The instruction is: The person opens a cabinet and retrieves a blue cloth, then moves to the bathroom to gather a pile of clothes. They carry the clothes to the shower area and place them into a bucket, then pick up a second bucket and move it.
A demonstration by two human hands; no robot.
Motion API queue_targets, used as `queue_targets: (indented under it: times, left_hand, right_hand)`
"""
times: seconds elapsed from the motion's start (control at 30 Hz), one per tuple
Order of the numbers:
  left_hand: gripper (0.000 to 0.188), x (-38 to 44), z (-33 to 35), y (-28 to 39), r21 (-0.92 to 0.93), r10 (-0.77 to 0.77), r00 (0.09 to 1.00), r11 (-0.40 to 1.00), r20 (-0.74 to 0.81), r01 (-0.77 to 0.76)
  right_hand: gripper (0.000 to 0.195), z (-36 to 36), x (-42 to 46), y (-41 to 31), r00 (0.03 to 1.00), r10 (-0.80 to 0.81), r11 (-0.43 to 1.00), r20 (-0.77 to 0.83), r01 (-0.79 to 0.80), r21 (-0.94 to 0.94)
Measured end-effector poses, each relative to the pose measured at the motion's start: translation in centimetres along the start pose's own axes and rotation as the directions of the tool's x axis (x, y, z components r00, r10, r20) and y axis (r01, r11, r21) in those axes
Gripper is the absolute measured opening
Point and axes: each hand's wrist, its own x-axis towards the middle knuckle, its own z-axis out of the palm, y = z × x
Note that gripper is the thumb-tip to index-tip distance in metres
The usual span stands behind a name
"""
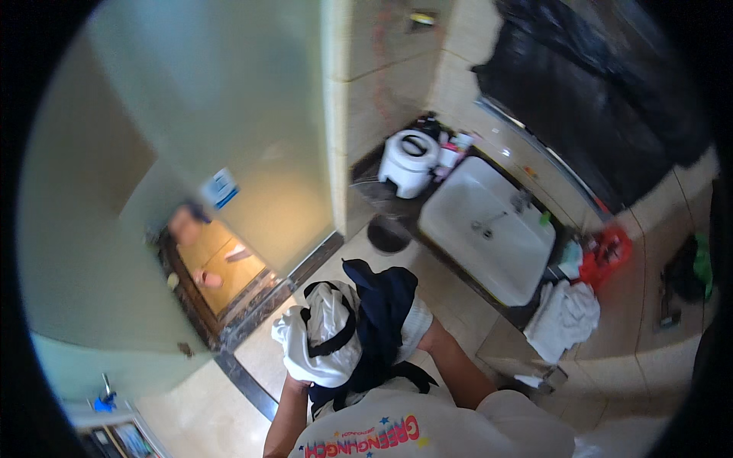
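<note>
A bundle of clothes is held in front of my body between both hands. On its left side is white fabric (332,343) with black bands; on its right, dark navy cloth (381,309) rises to a peak beside a piece of white ribbed cloth (416,326). My left hand (300,380) grips the lower left of the bundle from below, fingers mostly hidden by the white fabric. At the right edge, my right hand (426,338) is closed on the white ribbed cloth, with its fingers largely covered.
A white sink (487,229) is set in a dark counter, with a white container (409,160) and bottles behind it. White towels (564,318) and a red plastic bag (607,255) lie at its right end. A dark bin (389,232) stands on the floor. Frosted glass (257,143) borders the left.
</note>
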Motion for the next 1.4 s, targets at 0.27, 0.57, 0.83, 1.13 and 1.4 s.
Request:
queue_targets:
  times: [0.27, 0.57, 0.83, 1.13, 1.4]
  left_hand:
    - [0.048, 3.4, 14.1, -5.5, 0.387, -0.212, 0.962, 0.912, 0.172, 0.132]
    - [0.049, 9.9, 32.7, -10.4, 0.609, -0.202, 0.730, 0.713, 0.653, -0.347]
    - [0.052, 14.6, 45.4, -21.4, 0.464, -0.240, 0.513, 0.805, 0.824, -0.369]
    - [0.037, 16.7, 59.1, -35.1, 0.530, -0.820, 0.418, -0.170, 0.391, -0.831]
    - [0.044, 17.9, 61.4, -28.7, 0.456, -0.756, 0.213, 0.125, 0.619, -0.881]
  right_hand:
    - [0.048, -17.9, -14.3, -8.6, 0.419, -0.908, -0.121, 0.005, -0.251, -0.960]
    - [0.030, -13.2, -30.5, -17.9, -0.230, -0.972, 0.166, -0.053, -0.510, -0.844]
    - [0.022, -13.6, -32.3, -20.5, -0.203, -0.979, 0.094, -0.030, -0.316, -0.944]
    - [0.042, -36.0, -27.6, -28.0, 0.243, -0.878, -0.012, -0.413, -0.872, -0.489]
    - [0.025, -35.3, -25.8, -27.7, 0.002, -0.993, -0.072, 0.118, -0.802, -0.593]
